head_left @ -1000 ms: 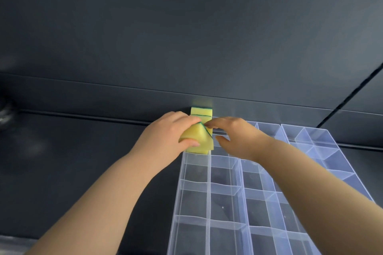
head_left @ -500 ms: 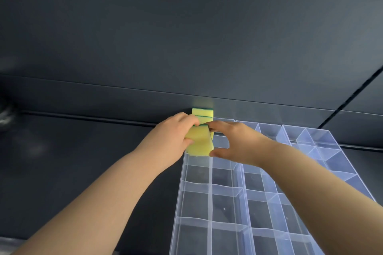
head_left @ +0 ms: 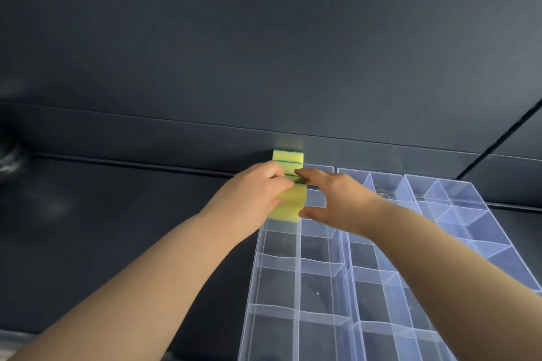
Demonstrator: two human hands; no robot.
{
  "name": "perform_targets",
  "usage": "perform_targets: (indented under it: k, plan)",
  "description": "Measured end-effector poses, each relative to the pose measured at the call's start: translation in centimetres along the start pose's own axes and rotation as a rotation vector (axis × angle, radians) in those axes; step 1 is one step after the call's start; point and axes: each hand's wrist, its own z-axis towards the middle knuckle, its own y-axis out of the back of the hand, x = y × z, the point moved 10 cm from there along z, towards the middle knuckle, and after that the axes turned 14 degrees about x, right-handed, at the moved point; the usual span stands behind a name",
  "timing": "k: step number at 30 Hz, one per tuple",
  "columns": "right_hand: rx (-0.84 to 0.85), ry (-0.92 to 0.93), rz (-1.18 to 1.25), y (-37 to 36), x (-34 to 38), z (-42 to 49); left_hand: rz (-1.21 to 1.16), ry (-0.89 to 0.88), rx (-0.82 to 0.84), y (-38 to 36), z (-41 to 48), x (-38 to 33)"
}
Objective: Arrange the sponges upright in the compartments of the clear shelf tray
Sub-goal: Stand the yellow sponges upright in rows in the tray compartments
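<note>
A clear shelf tray (head_left: 299, 287) with several compartments lies on a dark shelf. At its far left corner stand yellow sponges with green scouring edges (head_left: 288, 162), packed upright one behind another. The nearest sponge (head_left: 291, 202) stands upright in front of them. My left hand (head_left: 258, 193) grips this sponge from the left, fingers curled over its top. My right hand (head_left: 334, 199) is on its right side, forefinger touching the top edge and thumb by its lower right corner.
Two more clear divided trays (head_left: 381, 272) (head_left: 469, 214) lie side by side to the right. A dark back wall (head_left: 264, 53) rises right behind the sponges. A dark shelf surface (head_left: 102, 228) stretches to the left.
The nearest sponge has turned from tilted to upright and moved back against the row. Both hands followed it slightly forward.
</note>
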Motion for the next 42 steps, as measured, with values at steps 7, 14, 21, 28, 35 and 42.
perform_targets:
  k: [7, 14, 21, 28, 35, 42]
  plan:
    - [0.008, 0.017, -0.083, -0.4, 0.3, -0.1, 0.058, -0.078, -0.106, -2.6, -1.0, 0.5]
    - [-0.021, 0.024, -0.128, -0.4, 0.2, -0.2, 0.061, -0.113, -0.191, -2.8, -0.4, 0.3]
    - [-0.020, 0.052, -0.137, -0.9, 0.5, -1.2, 0.162, -0.018, -0.125, -2.3, -0.7, 0.3]
    - [-0.112, 0.040, -0.017, 0.0, -0.4, -5.1, 0.279, 0.035, -0.164, -0.5, -2.3, -2.7]
    - [-0.205, 0.051, 0.069, 0.9, 0.0, -10.6, 0.340, 0.157, -0.200, 2.0, -6.0, -7.6]
    - [-0.424, -0.046, 0.261, -0.8, -0.3, -20.6, 0.326, 0.171, -0.239, 3.6, -12.4, -11.6]
